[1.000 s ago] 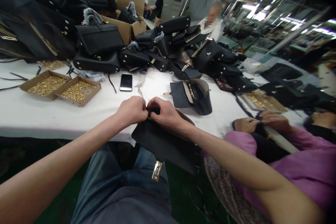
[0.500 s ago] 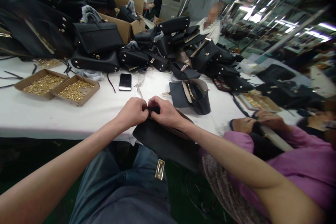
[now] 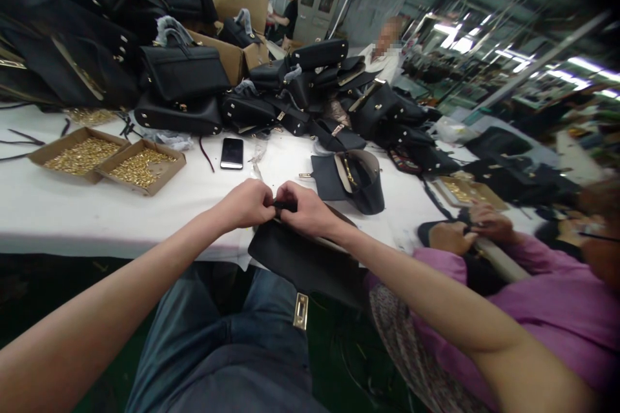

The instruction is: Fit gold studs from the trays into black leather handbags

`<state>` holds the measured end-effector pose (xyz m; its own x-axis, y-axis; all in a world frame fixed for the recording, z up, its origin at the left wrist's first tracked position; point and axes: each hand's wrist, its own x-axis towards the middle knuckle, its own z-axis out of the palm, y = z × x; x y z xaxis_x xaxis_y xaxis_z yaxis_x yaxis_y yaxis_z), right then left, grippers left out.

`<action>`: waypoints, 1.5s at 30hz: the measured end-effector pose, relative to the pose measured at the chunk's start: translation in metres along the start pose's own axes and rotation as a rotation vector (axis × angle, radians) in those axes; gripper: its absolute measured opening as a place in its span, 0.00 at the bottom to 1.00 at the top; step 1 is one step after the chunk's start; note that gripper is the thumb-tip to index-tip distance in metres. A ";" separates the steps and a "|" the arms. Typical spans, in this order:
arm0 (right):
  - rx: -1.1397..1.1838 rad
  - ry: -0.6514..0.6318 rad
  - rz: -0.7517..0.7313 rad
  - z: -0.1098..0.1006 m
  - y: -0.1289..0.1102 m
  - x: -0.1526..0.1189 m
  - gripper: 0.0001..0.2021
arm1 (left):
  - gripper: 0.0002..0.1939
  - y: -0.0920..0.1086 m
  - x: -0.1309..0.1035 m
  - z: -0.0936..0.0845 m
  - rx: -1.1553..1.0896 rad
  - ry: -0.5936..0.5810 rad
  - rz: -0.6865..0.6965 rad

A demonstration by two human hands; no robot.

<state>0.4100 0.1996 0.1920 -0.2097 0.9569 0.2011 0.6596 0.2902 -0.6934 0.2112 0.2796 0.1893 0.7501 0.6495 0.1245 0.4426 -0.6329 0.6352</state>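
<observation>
A black handbag [image 3: 310, 258] hangs over the table's front edge, its flap down toward my lap and a gold clasp plate [image 3: 300, 311] at the flap's end. My left hand [image 3: 252, 202] is closed, pinching the bag's edge from the left. Close against it, my right hand [image 3: 306, 208] is closed on the same dark edge, fingers bent and thumb pressed in. What lies between the fingertips is too small to make out. Just beyond my right hand, another black bag [image 3: 368, 187] lies on its side, open, with its flap spread to the left.
Cardboard trays of gold hardware [image 3: 140, 168] stand at the left, with a phone [image 3: 232, 153] near them. Black handbags [image 3: 184, 71] are piled along the back of the white table [image 3: 194, 206]. At my right, a co-worker in a purple top [image 3: 547, 297] handles a dark bag piece.
Both hands keep their grip at nearly the same place. The bag's flap and clasp have swung slightly right and up. The co-worker's hands at the right have shifted a little.
</observation>
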 end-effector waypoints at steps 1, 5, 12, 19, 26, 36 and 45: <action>-0.009 0.021 0.011 0.002 -0.002 -0.001 0.12 | 0.07 -0.001 0.000 0.000 -0.044 -0.010 -0.011; -0.033 0.084 0.029 0.008 -0.009 -0.003 0.11 | 0.07 -0.004 -0.001 0.003 -0.095 0.041 -0.009; -0.098 0.104 0.044 0.012 -0.010 -0.002 0.10 | 0.07 -0.002 -0.014 0.015 -0.045 0.154 -0.026; 0.013 0.197 0.213 0.020 0.000 -0.007 0.09 | 0.10 0.000 -0.021 0.027 -0.034 0.289 -0.104; 0.070 0.211 0.202 0.027 0.007 -0.010 0.11 | 0.11 -0.006 -0.023 0.030 -0.163 0.300 -0.115; 0.230 0.062 0.139 0.016 0.017 0.001 0.18 | 0.17 -0.010 -0.026 0.029 -0.269 0.228 -0.071; 0.295 -0.094 0.133 0.008 0.015 0.007 0.23 | 0.15 -0.011 -0.023 0.016 -0.239 0.082 -0.108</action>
<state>0.4121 0.2100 0.1773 -0.2109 0.9767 0.0402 0.4510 0.1337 -0.8824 0.1972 0.2651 0.1674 0.6580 0.7461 0.1014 0.3824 -0.4472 0.8086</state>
